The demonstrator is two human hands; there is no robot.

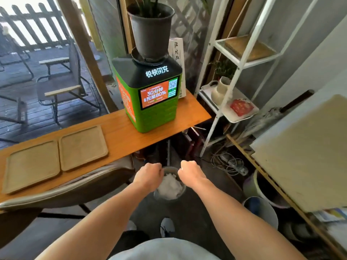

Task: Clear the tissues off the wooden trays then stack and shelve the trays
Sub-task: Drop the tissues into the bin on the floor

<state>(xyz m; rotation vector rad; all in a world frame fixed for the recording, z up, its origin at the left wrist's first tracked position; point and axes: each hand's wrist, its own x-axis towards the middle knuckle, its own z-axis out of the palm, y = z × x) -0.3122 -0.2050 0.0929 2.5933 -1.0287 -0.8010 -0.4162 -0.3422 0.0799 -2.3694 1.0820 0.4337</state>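
Viewpoint: a head-worn camera looks down along two bare forearms toward the floor.
Left hand [148,175]: lower centre of the frame, curled over the left rim of a small round grey bin [170,196]; whether it grips anything I cannot tell.
Right hand [189,171]: just right of it, loosely fisted above the bin's right rim; any contents are hidden.
Tissues [170,185]: a crumpled white heap lying inside the bin, between and below the hands.
Trays: two flat pale wooden rectangular trays, one [31,166] at the left edge and one [83,148] just beside it, side by side and bare on the long orange-brown wooden table [120,136].
Shelf: a white metal-framed shelf unit [242,59] at upper right (a wooden board already rests on its top level).
Progress: clearing looks done, or nearly so. Stacking the trays and shelving them remain.
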